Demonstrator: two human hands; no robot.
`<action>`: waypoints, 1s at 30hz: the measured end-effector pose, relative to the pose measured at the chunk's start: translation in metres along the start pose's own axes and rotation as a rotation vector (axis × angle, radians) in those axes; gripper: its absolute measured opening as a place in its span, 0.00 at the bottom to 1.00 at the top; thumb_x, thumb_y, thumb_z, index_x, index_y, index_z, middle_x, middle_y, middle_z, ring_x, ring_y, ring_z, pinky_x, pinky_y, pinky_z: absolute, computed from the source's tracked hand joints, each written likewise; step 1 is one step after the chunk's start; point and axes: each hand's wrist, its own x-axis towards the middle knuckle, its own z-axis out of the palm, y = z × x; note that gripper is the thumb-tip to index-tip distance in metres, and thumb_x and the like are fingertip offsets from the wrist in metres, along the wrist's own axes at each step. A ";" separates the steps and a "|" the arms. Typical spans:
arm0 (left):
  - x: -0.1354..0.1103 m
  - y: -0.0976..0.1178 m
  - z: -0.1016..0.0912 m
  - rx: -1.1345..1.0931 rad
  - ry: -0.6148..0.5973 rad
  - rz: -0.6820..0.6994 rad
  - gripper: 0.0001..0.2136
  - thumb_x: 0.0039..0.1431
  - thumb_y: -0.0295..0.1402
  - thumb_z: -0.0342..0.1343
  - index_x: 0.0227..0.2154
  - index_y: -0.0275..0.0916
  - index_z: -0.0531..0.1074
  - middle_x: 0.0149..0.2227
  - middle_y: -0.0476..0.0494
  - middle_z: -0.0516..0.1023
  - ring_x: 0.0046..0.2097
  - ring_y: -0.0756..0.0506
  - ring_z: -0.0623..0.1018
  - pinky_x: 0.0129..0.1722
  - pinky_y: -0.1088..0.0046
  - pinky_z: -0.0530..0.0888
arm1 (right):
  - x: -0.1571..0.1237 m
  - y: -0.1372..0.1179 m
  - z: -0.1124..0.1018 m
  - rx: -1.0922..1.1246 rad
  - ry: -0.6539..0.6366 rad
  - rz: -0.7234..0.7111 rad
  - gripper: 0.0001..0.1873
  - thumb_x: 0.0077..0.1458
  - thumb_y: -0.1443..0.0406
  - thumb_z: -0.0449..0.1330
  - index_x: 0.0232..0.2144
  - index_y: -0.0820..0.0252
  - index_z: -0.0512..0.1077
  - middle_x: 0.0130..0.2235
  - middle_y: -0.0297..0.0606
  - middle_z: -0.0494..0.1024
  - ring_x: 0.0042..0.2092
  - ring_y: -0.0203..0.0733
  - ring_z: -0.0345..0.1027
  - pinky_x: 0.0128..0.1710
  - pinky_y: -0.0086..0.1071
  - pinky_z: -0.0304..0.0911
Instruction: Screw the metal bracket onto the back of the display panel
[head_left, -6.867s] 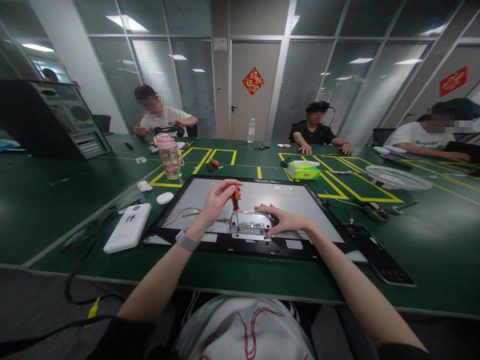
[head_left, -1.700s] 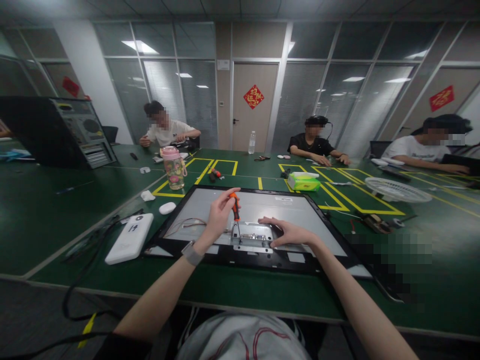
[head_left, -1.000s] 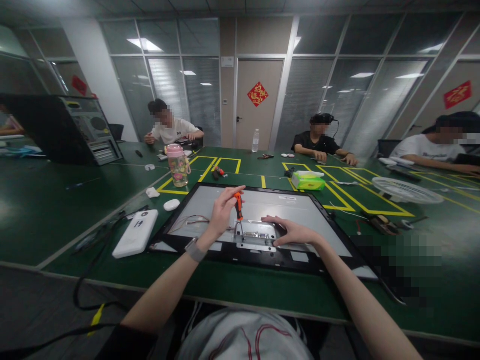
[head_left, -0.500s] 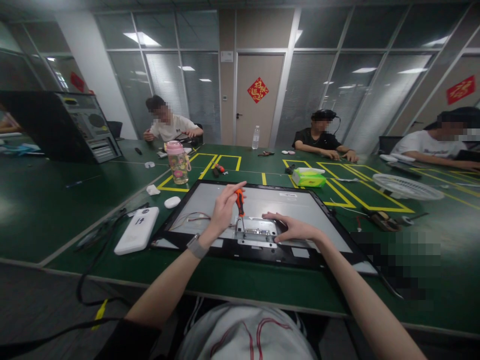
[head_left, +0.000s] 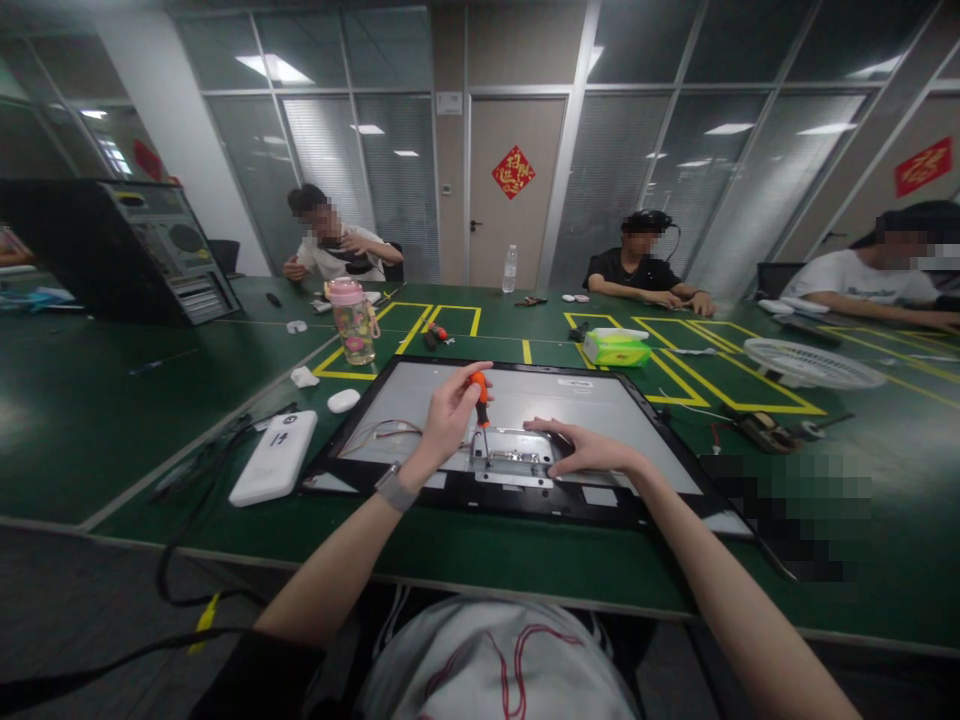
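A flat display panel (head_left: 517,398) with a black frame lies on the green table in front of me. Near its front edge sits a metal bracket (head_left: 517,480) with a small circuit board in it. My left hand (head_left: 450,412) grips an orange and black screwdriver (head_left: 482,405), held nearly upright with its tip down at the bracket's left side. My right hand (head_left: 581,447) rests with fingers spread at the bracket's right side. Thin wires (head_left: 390,432) lie across the panel's left part.
Left of the panel are a white power bank (head_left: 274,460), a white case (head_left: 343,401) and a pink-lided bottle (head_left: 351,325). Beyond it stands a green tissue pack (head_left: 616,348). A white fan grille (head_left: 814,363) lies right. A computer case (head_left: 112,250) stands far left. Several people sit around the table.
Both hands keep nearly the same place, the left still gripping the screwdriver at the bracket. Across the table, the person at left has raised a hand toward the chest. The view shifts slightly.
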 end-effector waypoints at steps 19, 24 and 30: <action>0.001 -0.002 0.001 0.010 0.046 -0.025 0.11 0.61 0.39 0.52 0.39 0.38 0.72 0.36 0.45 0.73 0.36 0.49 0.74 0.36 0.74 0.72 | 0.001 0.002 -0.001 -0.004 -0.010 -0.047 0.46 0.43 0.49 0.67 0.62 0.51 0.58 0.66 0.40 0.58 0.67 0.55 0.48 0.67 0.49 0.42; 0.000 -0.002 0.003 0.000 0.062 -0.041 0.10 0.61 0.38 0.53 0.40 0.38 0.71 0.33 0.47 0.73 0.33 0.50 0.73 0.35 0.76 0.72 | 0.001 0.005 0.000 0.018 -0.007 -0.043 0.46 0.43 0.49 0.68 0.62 0.52 0.59 0.66 0.40 0.58 0.67 0.55 0.47 0.67 0.48 0.41; -0.001 -0.001 0.003 0.029 0.042 -0.005 0.10 0.62 0.36 0.51 0.42 0.39 0.72 0.36 0.46 0.72 0.36 0.50 0.72 0.36 0.75 0.71 | 0.001 0.005 0.000 0.013 -0.004 -0.053 0.46 0.44 0.50 0.68 0.62 0.53 0.59 0.66 0.41 0.58 0.67 0.53 0.48 0.67 0.47 0.41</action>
